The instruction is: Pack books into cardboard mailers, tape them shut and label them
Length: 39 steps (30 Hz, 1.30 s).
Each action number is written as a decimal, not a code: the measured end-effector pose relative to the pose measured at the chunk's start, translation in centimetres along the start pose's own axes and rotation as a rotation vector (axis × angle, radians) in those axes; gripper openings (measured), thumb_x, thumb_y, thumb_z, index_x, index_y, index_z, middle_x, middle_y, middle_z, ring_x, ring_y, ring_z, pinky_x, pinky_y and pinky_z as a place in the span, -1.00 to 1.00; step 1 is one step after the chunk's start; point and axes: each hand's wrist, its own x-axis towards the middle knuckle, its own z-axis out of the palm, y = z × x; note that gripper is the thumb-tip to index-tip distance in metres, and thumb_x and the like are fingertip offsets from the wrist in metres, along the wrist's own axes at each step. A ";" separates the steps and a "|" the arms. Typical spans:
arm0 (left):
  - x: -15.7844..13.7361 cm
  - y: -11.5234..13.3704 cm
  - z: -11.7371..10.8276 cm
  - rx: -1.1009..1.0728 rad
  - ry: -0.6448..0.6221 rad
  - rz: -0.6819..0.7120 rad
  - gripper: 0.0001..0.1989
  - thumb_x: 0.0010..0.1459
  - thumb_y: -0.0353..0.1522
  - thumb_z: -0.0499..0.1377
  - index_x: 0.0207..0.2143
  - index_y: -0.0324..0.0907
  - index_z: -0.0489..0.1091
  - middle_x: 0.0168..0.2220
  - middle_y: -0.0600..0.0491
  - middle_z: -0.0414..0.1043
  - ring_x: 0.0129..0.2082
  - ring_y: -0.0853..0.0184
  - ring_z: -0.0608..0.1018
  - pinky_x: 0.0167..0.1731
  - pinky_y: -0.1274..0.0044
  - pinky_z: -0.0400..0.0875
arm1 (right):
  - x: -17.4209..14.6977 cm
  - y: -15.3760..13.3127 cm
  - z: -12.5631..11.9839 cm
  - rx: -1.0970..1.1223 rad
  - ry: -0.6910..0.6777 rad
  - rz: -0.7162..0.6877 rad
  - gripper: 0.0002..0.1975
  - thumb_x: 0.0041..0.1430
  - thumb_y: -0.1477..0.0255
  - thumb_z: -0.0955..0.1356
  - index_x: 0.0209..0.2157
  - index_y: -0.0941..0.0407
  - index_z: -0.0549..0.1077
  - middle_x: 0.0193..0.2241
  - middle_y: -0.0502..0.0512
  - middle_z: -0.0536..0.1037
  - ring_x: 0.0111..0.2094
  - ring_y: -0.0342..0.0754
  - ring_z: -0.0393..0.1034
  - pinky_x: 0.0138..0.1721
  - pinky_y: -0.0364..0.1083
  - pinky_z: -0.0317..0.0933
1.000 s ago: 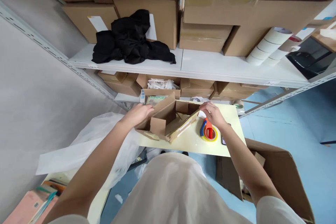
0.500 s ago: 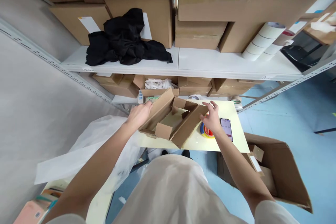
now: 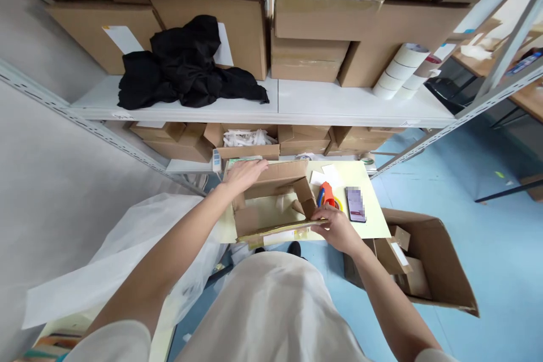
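An open cardboard box (image 3: 275, 188) with raised flaps stands over the pale yellow table (image 3: 373, 231), and the tabletop shows through its middle. At its far left my left hand (image 3: 244, 176) is laid over the edge of the flap, fingers together and thumb hidden. My right hand (image 3: 335, 227) pinches the near flap at its right end. Just beyond that hand are an orange tape dispenser (image 3: 326, 192) and rolls of blue and yellow tape, partly covered. A phone (image 3: 355, 204) and white paper slips (image 3: 333, 174) lie to the right.
A grey shelf (image 3: 322, 103) at the back carries cartons, black cloth (image 3: 186, 68) and white rolls (image 3: 401, 70). Below it stands a carton of white pieces (image 3: 248, 137). A large open carton (image 3: 445, 260) sits on the floor at right. Translucent sheeting (image 3: 139, 249) drapes at left.
The box has turned and come down, its long side now running left to right. My right hand has moved nearer to my body with the flap; my left has moved right along the far side.
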 end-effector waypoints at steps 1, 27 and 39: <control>0.2 0.2 0.2 -0.013 0.013 0.010 -0.70 0.29 -0.25 -0.10 -0.11 -0.04 0.39 -0.19 -0.01 0.53 -0.26 0.20 0.56 -0.35 0.47 0.27 | 0.0 0.1 0.0 -0.072 -0.010 -0.023 -0.89 0.12 0.38 0.34 -0.33 0.07 0.51 -0.29 0.13 0.53 -0.30 -0.01 0.45 -0.34 -0.07 0.35; -11.5 0.7 9.4 -0.857 0.140 -0.501 -0.12 0.14 -0.10 0.06 0.34 -0.14 -0.36 0.35 -0.12 -0.17 0.33 0.17 -0.01 0.25 0.32 0.01 | 5.8 6.4 5.7 -0.035 0.439 0.101 0.20 -0.17 0.11 0.48 0.30 0.22 -0.27 0.28 0.45 -0.15 0.32 0.30 -0.29 0.23 0.28 -0.11; -9.2 2.4 6.5 -0.977 0.007 -0.453 -0.34 0.18 -0.11 0.03 0.28 -0.10 -0.02 0.29 -0.06 0.07 0.27 0.16 0.17 0.20 0.31 0.12 | 4.3 3.6 2.5 0.429 0.358 0.228 -0.41 0.13 0.15 0.29 0.15 0.00 0.07 0.03 0.16 0.35 -0.10 0.01 0.38 -0.11 0.01 0.33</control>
